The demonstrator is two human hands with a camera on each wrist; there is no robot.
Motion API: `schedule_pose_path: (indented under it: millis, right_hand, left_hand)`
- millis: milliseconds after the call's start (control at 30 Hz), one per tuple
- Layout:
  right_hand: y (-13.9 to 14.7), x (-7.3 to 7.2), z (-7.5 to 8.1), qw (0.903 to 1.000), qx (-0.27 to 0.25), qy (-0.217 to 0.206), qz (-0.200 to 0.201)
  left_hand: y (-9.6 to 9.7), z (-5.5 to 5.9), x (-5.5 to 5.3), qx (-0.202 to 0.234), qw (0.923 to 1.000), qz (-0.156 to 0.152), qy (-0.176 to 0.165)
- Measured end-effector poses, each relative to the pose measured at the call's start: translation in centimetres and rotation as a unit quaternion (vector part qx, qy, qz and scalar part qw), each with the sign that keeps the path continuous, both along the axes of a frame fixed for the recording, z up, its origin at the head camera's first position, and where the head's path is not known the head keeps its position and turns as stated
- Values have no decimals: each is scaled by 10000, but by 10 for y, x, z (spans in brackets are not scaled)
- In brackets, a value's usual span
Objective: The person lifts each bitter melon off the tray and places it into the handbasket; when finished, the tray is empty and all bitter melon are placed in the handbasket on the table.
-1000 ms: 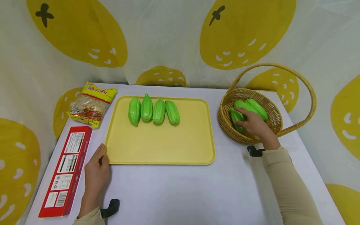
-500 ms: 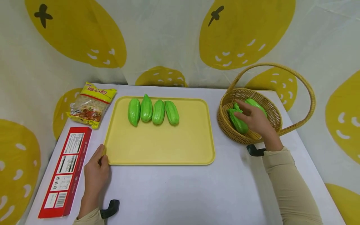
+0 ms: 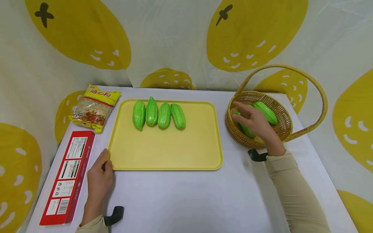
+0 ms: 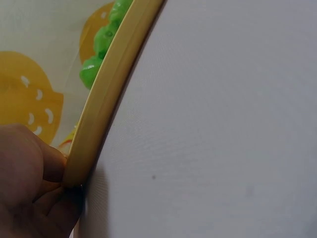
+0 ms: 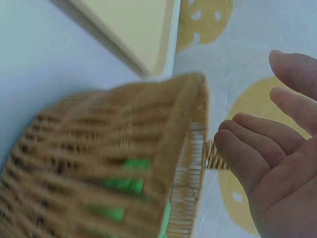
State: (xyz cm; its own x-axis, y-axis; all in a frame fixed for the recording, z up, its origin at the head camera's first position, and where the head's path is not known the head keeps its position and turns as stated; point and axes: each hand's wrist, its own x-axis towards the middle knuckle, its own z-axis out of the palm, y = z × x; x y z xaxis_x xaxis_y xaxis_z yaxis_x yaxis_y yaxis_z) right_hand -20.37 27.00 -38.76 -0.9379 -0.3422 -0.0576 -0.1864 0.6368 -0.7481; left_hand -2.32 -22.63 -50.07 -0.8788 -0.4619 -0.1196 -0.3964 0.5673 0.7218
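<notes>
Right grip (image 3: 256, 124) has lifted off the green fruit (image 3: 247, 131), fingers extended, holding nothing.
Fruit below it seems released in the basket (image 3: 242, 141); left grip (image 3: 100, 176) holds the tray (image 3: 163, 150).

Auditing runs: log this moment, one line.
left hand: holds tray | right hand: empty, over basket | four green fruits on tray

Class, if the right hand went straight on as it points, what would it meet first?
The right hand would probably meet the wicker basket first, at its left rim, though depth is unclear and it may pass over.
</notes>
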Motion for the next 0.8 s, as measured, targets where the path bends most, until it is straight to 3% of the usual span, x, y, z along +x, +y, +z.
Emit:
schedule_pose_path:
  millis: [233, 533, 800]
  right_hand:
    - [-18, -2, -1, 9997, -140, -3, 224]
    - [-38, -4, -6, 9965, -584, -316, 508]
    - [-60, -10, -12, 9948, -609, -263, 776]
  left_hand:
    - [-1, -1, 0, 9, 9999, -26, 106]
    - [-1, -1, -1, -3, 9999, -14, 127]
    - [-1, -1, 0, 14, 9999, 44, 97]
